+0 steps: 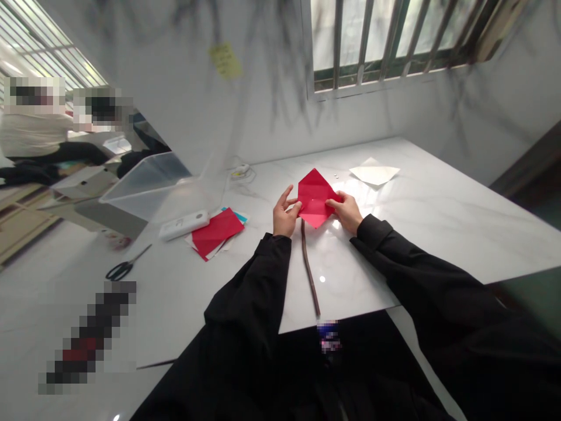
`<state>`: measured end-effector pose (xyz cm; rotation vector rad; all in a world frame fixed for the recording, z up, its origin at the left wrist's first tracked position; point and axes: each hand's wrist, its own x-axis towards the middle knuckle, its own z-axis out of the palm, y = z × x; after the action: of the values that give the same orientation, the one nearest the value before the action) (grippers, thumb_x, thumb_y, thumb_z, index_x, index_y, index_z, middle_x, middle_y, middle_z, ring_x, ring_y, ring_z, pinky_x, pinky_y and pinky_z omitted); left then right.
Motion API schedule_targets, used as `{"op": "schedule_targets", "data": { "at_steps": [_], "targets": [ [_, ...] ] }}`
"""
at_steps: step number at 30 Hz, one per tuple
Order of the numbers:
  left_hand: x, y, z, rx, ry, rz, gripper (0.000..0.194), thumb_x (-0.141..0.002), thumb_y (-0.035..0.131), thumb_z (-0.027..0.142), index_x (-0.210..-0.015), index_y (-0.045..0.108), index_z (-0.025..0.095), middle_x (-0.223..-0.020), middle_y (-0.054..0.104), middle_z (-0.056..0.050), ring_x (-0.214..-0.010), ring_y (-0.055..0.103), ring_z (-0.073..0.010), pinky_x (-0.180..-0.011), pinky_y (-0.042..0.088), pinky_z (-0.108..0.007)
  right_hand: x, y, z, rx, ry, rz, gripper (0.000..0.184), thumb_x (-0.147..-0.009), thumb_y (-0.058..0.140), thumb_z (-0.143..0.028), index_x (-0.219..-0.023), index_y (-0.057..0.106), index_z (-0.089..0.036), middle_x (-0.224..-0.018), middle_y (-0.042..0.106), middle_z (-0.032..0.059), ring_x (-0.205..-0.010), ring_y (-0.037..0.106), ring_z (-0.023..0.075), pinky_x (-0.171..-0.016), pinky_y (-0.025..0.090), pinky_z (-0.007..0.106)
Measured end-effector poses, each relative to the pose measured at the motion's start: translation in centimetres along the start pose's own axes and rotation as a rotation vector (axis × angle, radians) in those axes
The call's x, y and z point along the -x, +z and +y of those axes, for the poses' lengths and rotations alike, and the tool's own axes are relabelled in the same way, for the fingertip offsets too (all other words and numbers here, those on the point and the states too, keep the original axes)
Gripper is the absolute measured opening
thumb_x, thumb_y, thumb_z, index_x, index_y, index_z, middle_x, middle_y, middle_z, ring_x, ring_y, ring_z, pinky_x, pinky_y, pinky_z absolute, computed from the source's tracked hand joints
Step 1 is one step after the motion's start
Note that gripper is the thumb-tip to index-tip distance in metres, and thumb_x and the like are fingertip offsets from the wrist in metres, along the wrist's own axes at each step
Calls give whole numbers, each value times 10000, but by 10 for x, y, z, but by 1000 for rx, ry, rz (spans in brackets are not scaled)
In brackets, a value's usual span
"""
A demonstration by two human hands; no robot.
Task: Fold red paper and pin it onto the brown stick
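Between my two hands is a creased piece of red paper (314, 196), raised over the white table, with a point at its top and another at its bottom. My left hand (286, 215) pinches the left edge, its thumb in front and some fingers spread apart. On the right edge, my right hand (345, 211) grips the paper with the thumb lying across its face. A thin brown stick (309, 269) lies on the table below the paper, running toward the front edge; its far end is hidden behind the paper.
Left of my hands are a stack of red, white and blue paper (218, 233), a white power strip (184, 225), scissors (125, 268) and a clear plastic bin (144, 187). A folded white paper (374, 173) lies at the back right. Two people sit at the far left.
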<state>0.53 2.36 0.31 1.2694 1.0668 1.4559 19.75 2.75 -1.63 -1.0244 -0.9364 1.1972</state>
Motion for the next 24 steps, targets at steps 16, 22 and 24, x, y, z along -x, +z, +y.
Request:
{"op": "schedule_targets", "data": {
  "at_steps": [16, 22, 24],
  "targets": [
    [0, -4, -4, 13, -93, -88, 795, -580, 957, 404, -1273, 668, 142, -910, 777, -64, -775, 729, -188, -770, 598, -319, 5, -4, -11, -4, 35, -258, 631, -592, 954, -527, -1067, 692, -204, -768, 738, -7, -699, 673, 175, -630, 541, 287],
    [4, -4, -1, 39, -107, -190, 605, -591, 974, 407, -1087, 746, 146, -994, 797, -93, -854, 742, -204, -840, 608, -343, 5, -4, -10, 72, 13, -367, 440, -681, 905, -560, -849, 802, -168, -844, 799, 54, -770, 717, 212, -729, 583, 319],
    [3, -4, -1, 36, -104, -206, 604, -599, 976, 414, -1092, 753, 144, -991, 800, -97, -885, 749, -222, -880, 612, -371, 4, -5, -9, 75, 24, -375, 435, -679, 910, -550, -865, 815, -167, -839, 801, 53, -752, 718, 209, -709, 583, 316]
  ]
}}
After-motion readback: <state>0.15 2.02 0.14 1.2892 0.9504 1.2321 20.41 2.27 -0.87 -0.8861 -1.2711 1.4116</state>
